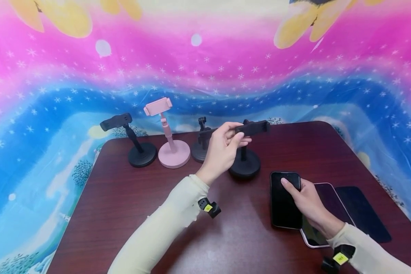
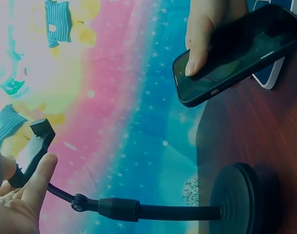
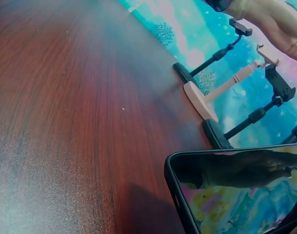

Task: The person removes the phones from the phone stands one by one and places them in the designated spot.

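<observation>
My left hand (image 1: 222,152) grips the left end of the clamp on a black phone stand (image 1: 244,165), the rightmost of the row. In the left wrist view, fingers and thumb lie about that clamp (image 2: 38,151), above the stand's upright pole and round base. My right hand (image 1: 311,203) holds a black smartphone (image 1: 283,205), the thumb lying across its dark screen. The phone is raised off the table, to the right of the stand and in front of it. Its screen (image 3: 241,190) reflects a hand and the colourful cloth in the right wrist view.
Left of the gripped stand are a black stand (image 1: 199,152), partly hidden by my left hand, a pink stand (image 1: 174,154) and another black stand (image 1: 142,154). Two more phones, one light-edged (image 1: 328,194) and one dark (image 1: 363,213), lie on the brown table (image 1: 123,220). Patterned cloth (image 1: 205,68) hangs behind.
</observation>
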Demonstrator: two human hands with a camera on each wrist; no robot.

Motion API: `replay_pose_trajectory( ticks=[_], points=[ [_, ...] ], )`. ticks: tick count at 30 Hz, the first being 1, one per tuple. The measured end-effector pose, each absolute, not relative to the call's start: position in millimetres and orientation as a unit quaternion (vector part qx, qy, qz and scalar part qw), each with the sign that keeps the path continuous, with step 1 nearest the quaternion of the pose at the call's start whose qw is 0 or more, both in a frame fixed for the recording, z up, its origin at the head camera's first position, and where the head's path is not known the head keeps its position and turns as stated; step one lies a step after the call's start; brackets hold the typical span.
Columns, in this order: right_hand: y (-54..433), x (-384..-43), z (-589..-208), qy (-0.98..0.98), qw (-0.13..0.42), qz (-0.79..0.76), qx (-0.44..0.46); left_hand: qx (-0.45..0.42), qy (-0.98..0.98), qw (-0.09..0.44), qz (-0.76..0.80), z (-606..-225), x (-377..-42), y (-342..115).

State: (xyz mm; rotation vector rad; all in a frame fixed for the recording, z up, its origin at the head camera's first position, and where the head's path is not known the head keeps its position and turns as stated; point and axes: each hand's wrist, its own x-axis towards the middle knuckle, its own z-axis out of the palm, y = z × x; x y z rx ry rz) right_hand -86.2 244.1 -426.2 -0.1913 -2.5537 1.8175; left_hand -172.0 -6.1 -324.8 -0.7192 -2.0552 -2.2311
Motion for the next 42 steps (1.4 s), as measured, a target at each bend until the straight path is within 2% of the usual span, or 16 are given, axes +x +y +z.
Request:
replay_pose_trajectory(
  ticks=[17, 42],
  points=[
    [247.8, -86.4, -431.1, -0.833, -0.018, 0.549, -0.067, -0.191, -0.718, 0.044, -0.668, -334.2, -198.3, 9.6],
    [251.1, -85.8, -436.7, -0.838, -0.05, 0.544, -0.009, -0.162, -0.738, 0.035, -0.654, -340.2, -215.9, 14.7]
  ],
)
